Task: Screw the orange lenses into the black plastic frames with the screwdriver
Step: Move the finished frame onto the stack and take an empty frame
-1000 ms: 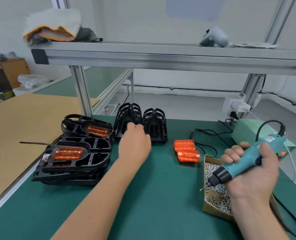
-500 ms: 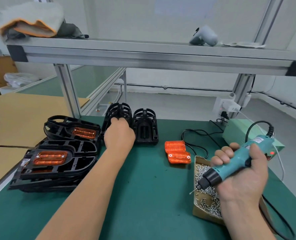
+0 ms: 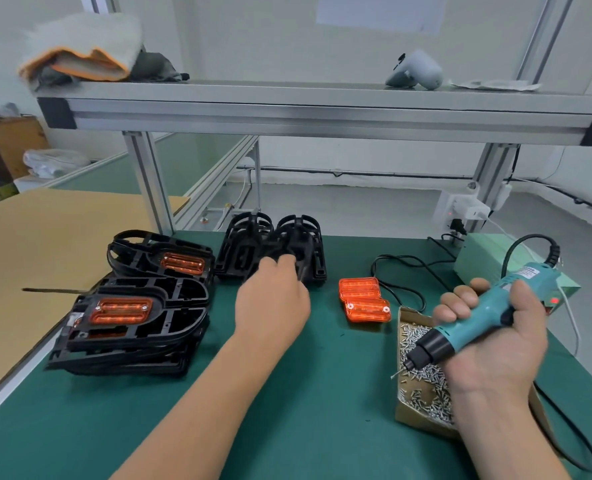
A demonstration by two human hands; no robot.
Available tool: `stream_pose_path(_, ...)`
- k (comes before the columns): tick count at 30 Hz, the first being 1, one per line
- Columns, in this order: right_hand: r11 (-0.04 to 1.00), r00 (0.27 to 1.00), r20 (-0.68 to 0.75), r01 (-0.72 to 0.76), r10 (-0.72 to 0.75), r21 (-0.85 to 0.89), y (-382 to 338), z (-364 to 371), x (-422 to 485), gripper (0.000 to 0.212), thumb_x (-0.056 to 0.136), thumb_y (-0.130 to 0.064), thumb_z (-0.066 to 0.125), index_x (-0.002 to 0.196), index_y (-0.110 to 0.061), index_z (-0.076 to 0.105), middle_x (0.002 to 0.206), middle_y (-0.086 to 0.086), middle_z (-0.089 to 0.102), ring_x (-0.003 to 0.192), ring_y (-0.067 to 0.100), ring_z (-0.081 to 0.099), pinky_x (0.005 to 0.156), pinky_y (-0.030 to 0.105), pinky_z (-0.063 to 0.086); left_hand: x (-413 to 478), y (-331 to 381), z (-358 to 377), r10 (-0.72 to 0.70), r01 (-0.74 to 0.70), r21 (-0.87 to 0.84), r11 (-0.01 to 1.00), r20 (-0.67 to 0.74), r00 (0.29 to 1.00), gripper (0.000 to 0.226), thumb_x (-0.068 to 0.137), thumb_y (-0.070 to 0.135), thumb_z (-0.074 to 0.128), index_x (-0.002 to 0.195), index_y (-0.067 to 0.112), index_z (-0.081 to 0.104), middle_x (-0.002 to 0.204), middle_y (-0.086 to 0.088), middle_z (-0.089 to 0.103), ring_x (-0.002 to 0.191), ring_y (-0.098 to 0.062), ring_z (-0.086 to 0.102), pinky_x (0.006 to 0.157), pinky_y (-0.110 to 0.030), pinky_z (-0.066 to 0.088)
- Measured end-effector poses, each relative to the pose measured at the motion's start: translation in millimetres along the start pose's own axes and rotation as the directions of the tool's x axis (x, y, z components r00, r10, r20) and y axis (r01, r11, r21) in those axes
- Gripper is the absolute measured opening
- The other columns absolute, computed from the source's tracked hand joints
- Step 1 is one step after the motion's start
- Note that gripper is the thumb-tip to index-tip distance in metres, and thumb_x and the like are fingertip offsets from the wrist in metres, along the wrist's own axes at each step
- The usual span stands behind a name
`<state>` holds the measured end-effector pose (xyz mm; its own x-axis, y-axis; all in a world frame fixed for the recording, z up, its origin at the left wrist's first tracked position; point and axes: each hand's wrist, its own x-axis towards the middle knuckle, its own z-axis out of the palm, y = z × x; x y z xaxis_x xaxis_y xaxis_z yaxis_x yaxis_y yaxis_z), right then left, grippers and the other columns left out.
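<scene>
My left hand [image 3: 272, 299] grips a black plastic frame [image 3: 287, 249] from the two upright stacks at the back of the green mat; the frame looks blurred and lifted off the stacks. My right hand [image 3: 488, 337] holds the teal electric screwdriver [image 3: 474, 317], bit pointing down-left with a screw on its tip, above the box of screws [image 3: 422, 372]. Two loose orange lenses [image 3: 365, 299] lie between my hands. At the left, stacked black frames [image 3: 131, 327] carry fitted orange lenses [image 3: 121, 310], with another fitted frame [image 3: 169, 258] behind them.
An aluminium shelf [image 3: 322, 112] spans overhead on posts [image 3: 149, 181], with cloths and a grey device on it. A pale green power unit [image 3: 488, 261] and black cables [image 3: 402, 271] sit at the back right. A brown cardboard sheet [image 3: 45, 244] covers the table to the left.
My left hand has shifted right from the left stack and pulled a black frame up and toward me. The right hand keeps the screwdriver over the screw box.
</scene>
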<state>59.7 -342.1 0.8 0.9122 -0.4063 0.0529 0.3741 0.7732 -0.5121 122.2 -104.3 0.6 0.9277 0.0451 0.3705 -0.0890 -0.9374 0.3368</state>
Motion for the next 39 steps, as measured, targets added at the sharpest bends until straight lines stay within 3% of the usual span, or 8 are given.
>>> stream_pose_path(11, 1.000, 1.000, -0.008, 0.000, 0.000, 0.015, -1, 0, 0, 0.030, 0.099, -0.045, 0.057, 0.093, -0.015, 0.059, 0.079, -0.002, 0.047, 0.063, 0.011, 0.044, 0.057, 0.024, 0.042, -75, 17, -9, 0.154, -0.181, 0.086, 0.980, 0.256, 0.954, 0.013, 0.095, 0.033, 0.047, 0.102, 0.022, 0.043, 0.095, 0.001, 0.052, 0.076, -0.024, 0.048, 0.063, -0.035, 0.036)
stream_pose_path(15, 1.000, 1.000, -0.012, -0.003, 0.004, 0.015, -1, -1, 1, 0.030, 0.099, -0.044, 0.059, 0.094, -0.015, 0.059, 0.079, -0.002, 0.047, 0.064, 0.012, 0.044, 0.058, 0.024, 0.042, -75, 15, -8, 0.191, -0.222, 0.089, 0.971, 0.268, 0.944, 0.025, 0.098, 0.046, 0.045, 0.110, 0.024, 0.049, 0.091, 0.004, 0.062, 0.076, -0.024, 0.054, 0.063, -0.035, 0.038)
stream_pose_path(20, 1.000, 1.000, -0.013, -0.007, 0.007, 0.024, -1, 0, 1, 0.030, 0.099, -0.044, 0.059, 0.093, -0.015, 0.058, 0.079, -0.002, 0.047, 0.063, 0.012, 0.044, 0.057, 0.024, 0.042, -34, 1, 3, 0.305, -0.317, 0.088, 0.944, 0.130, 0.944, 0.033, 0.104, 0.040, 0.043, 0.128, 0.029, 0.062, 0.129, 0.006, 0.058, 0.125, -0.022, 0.049, 0.093, -0.040, 0.050)
stream_pose_path(23, 1.000, 1.000, -0.006, -0.009, 0.009, 0.015, 0, 0, 1, 0.031, 0.100, -0.045, 0.057, 0.094, -0.015, 0.058, 0.079, -0.002, 0.046, 0.063, 0.012, 0.043, 0.057, 0.024, 0.042, -11, -10, 15, 0.354, -0.369, 0.009, 0.929, 0.262, 0.898, 0.050, 0.105, 0.030, 0.045, 0.156, 0.032, 0.045, 0.168, 0.009, 0.032, 0.157, -0.022, 0.018, 0.124, -0.054, 0.030)
stream_pose_path(25, 1.000, 1.000, -0.005, -0.013, 0.013, 0.009, 0, 0, 0, 0.031, 0.099, -0.045, 0.057, 0.094, -0.015, 0.058, 0.079, -0.002, 0.046, 0.063, 0.012, 0.043, 0.057, 0.024, 0.042, -3, -14, 23, 0.336, -0.343, -0.052, 0.938, 0.379, 0.862, 0.054, 0.107, 0.032, 0.043, 0.161, 0.040, 0.035, 0.173, 0.012, 0.022, 0.162, -0.019, 0.007, 0.127, -0.063, 0.020)
stream_pose_path(32, 1.000, 1.000, -0.004, -0.006, 0.006, 0.008, -1, -1, 1, 0.031, 0.100, -0.045, 0.057, 0.094, -0.015, 0.058, 0.079, -0.002, 0.047, 0.064, 0.012, 0.044, 0.057, 0.024, 0.042, -19, -15, 9, 0.188, -0.268, 0.120, 0.956, 0.449, 0.873, 0.054, 0.098, 0.067, 0.038, 0.151, 0.056, 0.040, 0.131, 0.000, 0.051, 0.124, -0.026, 0.050, 0.092, -0.043, 0.051)
stream_pose_path(35, 1.000, 1.000, -0.006, -0.009, 0.010, 0.017, -2, 0, 1, 0.031, 0.100, -0.045, 0.058, 0.094, -0.015, 0.058, 0.079, -0.002, 0.047, 0.064, 0.012, 0.044, 0.056, 0.024, 0.043, -34, -13, -11, 0.074, -0.235, 0.282, 0.930, 0.483, 0.872, 0.057, 0.093, 0.077, 0.033, 0.128, 0.043, 0.062, 0.110, 0.002, 0.047, 0.096, -0.025, 0.060, 0.071, -0.036, 0.046)
stream_pose_path(39, 1.000, 1.000, -0.006, -0.004, 0.004, 0.031, -3, 0, 1, 0.031, 0.100, -0.045, 0.057, 0.094, -0.015, 0.057, 0.079, -0.002, 0.046, 0.064, 0.012, 0.044, 0.057, 0.024, 0.042, -51, -18, -31, 0.017, -0.257, 0.364, 0.895, 0.548, 0.836, 0.060, 0.092, 0.080, 0.031, 0.090, 0.028, 0.061, 0.086, 0.007, 0.057, 0.077, -0.021, 0.058, 0.062, -0.033, 0.039)
